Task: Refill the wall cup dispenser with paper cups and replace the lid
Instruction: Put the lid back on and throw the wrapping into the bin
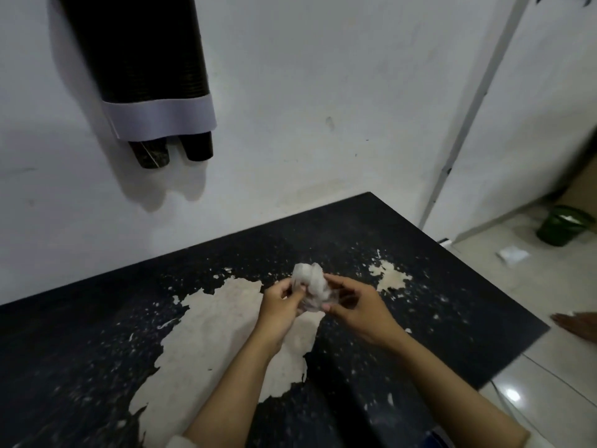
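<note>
both hands (pixel 318 305) pinching crumpled clear plastic wrap (pixel 311 286) between them, dispenser (pixel 145 76) upper left

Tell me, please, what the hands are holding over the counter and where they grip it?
Both hands hold a crumpled clear plastic wrapper: the left hand pinches its left side, the right hand its right side.

- We have one view only, a wide-angle camera worn on the head, so no second view overlaps it.
- We look forward and steeply down onto the black countertop (pixel 97 334), close enough that both forearms rise from the bottom edge.
- Ahead stands the white wall (pixel 307 92), near us.
- Rightward we glimpse the tiled floor (pixel 533 376), perhaps bowed by the lens.
</note>
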